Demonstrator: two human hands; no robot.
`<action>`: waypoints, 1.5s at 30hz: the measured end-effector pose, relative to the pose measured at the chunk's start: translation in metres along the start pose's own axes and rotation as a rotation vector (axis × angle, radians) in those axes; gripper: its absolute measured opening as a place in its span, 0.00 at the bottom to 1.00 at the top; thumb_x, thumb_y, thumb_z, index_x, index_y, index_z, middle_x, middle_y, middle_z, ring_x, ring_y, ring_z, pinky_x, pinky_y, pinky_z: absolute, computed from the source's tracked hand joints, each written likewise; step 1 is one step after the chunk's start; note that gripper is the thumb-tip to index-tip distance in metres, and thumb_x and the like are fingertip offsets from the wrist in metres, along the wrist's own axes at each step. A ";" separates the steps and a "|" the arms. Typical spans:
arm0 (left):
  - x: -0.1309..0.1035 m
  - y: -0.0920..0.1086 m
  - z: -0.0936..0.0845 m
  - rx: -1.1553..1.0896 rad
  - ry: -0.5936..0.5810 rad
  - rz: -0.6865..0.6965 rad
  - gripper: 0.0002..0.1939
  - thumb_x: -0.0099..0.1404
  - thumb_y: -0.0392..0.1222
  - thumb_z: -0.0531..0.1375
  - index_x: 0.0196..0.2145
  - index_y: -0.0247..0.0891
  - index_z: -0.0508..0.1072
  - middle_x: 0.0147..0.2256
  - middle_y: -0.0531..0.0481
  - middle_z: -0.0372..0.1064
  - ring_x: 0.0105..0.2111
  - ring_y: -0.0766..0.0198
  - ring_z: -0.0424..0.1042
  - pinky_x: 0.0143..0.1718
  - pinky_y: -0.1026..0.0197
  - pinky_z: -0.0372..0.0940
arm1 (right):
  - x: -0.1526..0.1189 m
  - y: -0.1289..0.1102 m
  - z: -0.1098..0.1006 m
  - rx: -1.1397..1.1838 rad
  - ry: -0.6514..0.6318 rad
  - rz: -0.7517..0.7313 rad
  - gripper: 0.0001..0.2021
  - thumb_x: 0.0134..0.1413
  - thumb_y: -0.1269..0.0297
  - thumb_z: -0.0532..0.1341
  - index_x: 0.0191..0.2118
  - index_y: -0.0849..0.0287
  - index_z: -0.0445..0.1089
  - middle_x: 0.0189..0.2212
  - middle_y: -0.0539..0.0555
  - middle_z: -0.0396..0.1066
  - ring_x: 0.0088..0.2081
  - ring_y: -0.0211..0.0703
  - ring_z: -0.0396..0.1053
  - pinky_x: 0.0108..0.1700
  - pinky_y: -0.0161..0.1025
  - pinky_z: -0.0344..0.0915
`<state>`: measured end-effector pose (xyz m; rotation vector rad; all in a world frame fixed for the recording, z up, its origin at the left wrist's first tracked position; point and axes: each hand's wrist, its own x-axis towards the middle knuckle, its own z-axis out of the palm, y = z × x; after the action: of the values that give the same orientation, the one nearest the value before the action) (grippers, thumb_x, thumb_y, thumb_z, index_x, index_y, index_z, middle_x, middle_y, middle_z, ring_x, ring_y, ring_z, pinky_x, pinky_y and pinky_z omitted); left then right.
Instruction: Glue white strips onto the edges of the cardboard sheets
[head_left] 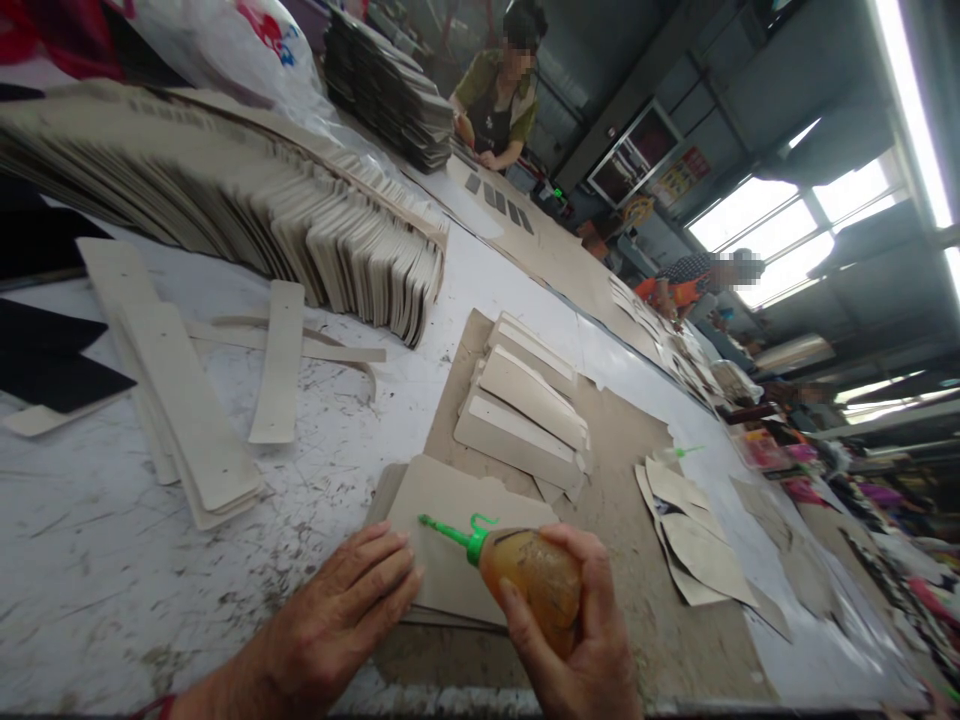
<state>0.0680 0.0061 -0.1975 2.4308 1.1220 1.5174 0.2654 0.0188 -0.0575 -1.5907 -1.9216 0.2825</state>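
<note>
My right hand (592, 640) is wrapped round a glue bottle (534, 580) of amber liquid with a green nozzle. The bottle is tilted, and its nozzle tip is over a stack of beige cut pieces (457, 500). My left hand (352, 600) lies flat, fingers stretched out, on the left edge of that stack. Whether the nozzle touches the top piece I cannot tell. Just beyond, several long beige strips (525, 400) overlap on a brown sheet (622, 440). More curved beige pieces (697, 530) sit on the sheet's right side.
A long row of beige pieces (300, 200) leans across the white table (330, 500) at the left. Loose strips (187, 400) and black pieces (52, 350) lie nearer. A dark stack (390, 90) stands at the back. Two people (499, 100) work across the table.
</note>
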 end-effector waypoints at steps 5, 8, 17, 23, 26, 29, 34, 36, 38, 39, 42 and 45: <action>0.002 -0.002 -0.006 0.027 -0.096 0.014 0.17 0.70 0.30 0.48 0.52 0.33 0.70 0.49 0.44 0.69 0.57 0.58 0.60 0.64 0.50 0.52 | -0.004 -0.003 -0.006 -0.005 -0.015 0.017 0.16 0.55 0.60 0.60 0.48 0.54 0.60 0.43 0.53 0.64 0.40 0.42 0.67 0.44 0.37 0.65; 0.000 -0.003 -0.003 0.008 -0.065 0.019 0.17 0.70 0.29 0.47 0.51 0.32 0.70 0.49 0.43 0.69 0.58 0.56 0.60 0.64 0.49 0.51 | -0.005 -0.001 -0.010 -0.020 -0.005 0.051 0.16 0.55 0.60 0.60 0.48 0.54 0.61 0.43 0.53 0.64 0.40 0.43 0.67 0.44 0.38 0.65; 0.000 -0.001 -0.005 0.020 -0.095 0.024 0.17 0.70 0.29 0.48 0.51 0.31 0.69 0.50 0.42 0.68 0.58 0.55 0.58 0.64 0.48 0.51 | 0.002 0.001 -0.001 -0.024 -0.003 -0.010 0.16 0.56 0.60 0.60 0.49 0.54 0.60 0.43 0.53 0.63 0.41 0.43 0.66 0.43 0.38 0.65; 0.004 -0.002 -0.010 0.037 -0.111 0.032 0.17 0.70 0.29 0.47 0.52 0.32 0.69 0.49 0.43 0.68 0.58 0.56 0.59 0.63 0.49 0.54 | 0.000 -0.004 -0.002 0.016 -0.033 -0.046 0.15 0.55 0.62 0.60 0.48 0.55 0.60 0.41 0.54 0.63 0.41 0.43 0.66 0.42 0.37 0.65; 0.005 -0.001 -0.010 0.044 -0.117 0.021 0.17 0.70 0.30 0.47 0.52 0.33 0.69 0.49 0.44 0.69 0.58 0.57 0.60 0.63 0.50 0.54 | -0.003 -0.003 -0.007 -0.014 -0.019 -0.017 0.15 0.55 0.61 0.60 0.47 0.55 0.60 0.41 0.54 0.63 0.41 0.44 0.66 0.43 0.38 0.64; 0.005 -0.001 -0.010 0.041 -0.112 0.017 0.17 0.70 0.30 0.47 0.51 0.33 0.70 0.48 0.44 0.69 0.58 0.57 0.59 0.63 0.50 0.54 | -0.003 -0.001 -0.010 -0.040 0.006 -0.001 0.14 0.55 0.60 0.60 0.47 0.55 0.61 0.41 0.54 0.63 0.40 0.43 0.66 0.42 0.38 0.64; 0.004 -0.003 -0.008 0.054 -0.108 0.028 0.17 0.70 0.30 0.48 0.51 0.33 0.70 0.48 0.44 0.69 0.58 0.57 0.60 0.63 0.50 0.54 | 0.003 -0.001 -0.005 -0.047 0.000 -0.043 0.15 0.56 0.61 0.60 0.48 0.55 0.60 0.41 0.54 0.62 0.41 0.44 0.65 0.42 0.38 0.64; 0.003 -0.003 -0.007 0.050 -0.104 0.030 0.17 0.70 0.30 0.47 0.51 0.33 0.70 0.48 0.44 0.69 0.58 0.57 0.59 0.64 0.51 0.53 | 0.005 -0.003 -0.001 -0.031 -0.015 -0.059 0.14 0.56 0.62 0.59 0.48 0.54 0.60 0.42 0.54 0.62 0.41 0.43 0.64 0.42 0.38 0.64; 0.003 -0.003 -0.007 0.049 -0.099 0.025 0.17 0.70 0.31 0.47 0.51 0.33 0.70 0.49 0.44 0.69 0.58 0.58 0.59 0.65 0.51 0.51 | 0.006 -0.006 0.001 -0.008 -0.030 -0.076 0.14 0.56 0.64 0.59 0.49 0.54 0.59 0.42 0.53 0.61 0.41 0.42 0.64 0.43 0.37 0.64; 0.003 -0.003 -0.007 0.049 -0.097 0.023 0.17 0.71 0.31 0.47 0.51 0.33 0.70 0.49 0.44 0.69 0.58 0.58 0.59 0.65 0.51 0.51 | 0.006 -0.007 0.002 0.003 -0.035 -0.084 0.14 0.57 0.64 0.58 0.48 0.54 0.59 0.41 0.53 0.61 0.41 0.42 0.64 0.43 0.38 0.64; 0.003 -0.003 -0.008 0.052 -0.087 0.030 0.17 0.70 0.31 0.47 0.51 0.33 0.70 0.49 0.44 0.69 0.58 0.57 0.60 0.64 0.51 0.53 | 0.003 -0.010 0.000 0.008 -0.045 -0.089 0.13 0.57 0.65 0.57 0.48 0.55 0.58 0.41 0.54 0.61 0.41 0.43 0.64 0.43 0.38 0.64; 0.003 -0.003 -0.008 0.064 -0.077 0.030 0.17 0.70 0.31 0.47 0.51 0.34 0.71 0.48 0.44 0.70 0.57 0.58 0.61 0.64 0.52 0.54 | 0.001 -0.008 -0.004 -0.016 -0.028 -0.086 0.12 0.56 0.64 0.58 0.46 0.55 0.59 0.39 0.54 0.61 0.39 0.43 0.65 0.40 0.38 0.64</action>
<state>0.0609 0.0076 -0.1925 2.5349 1.1417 1.4035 0.2614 0.0169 -0.0493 -1.5166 -2.0123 0.2555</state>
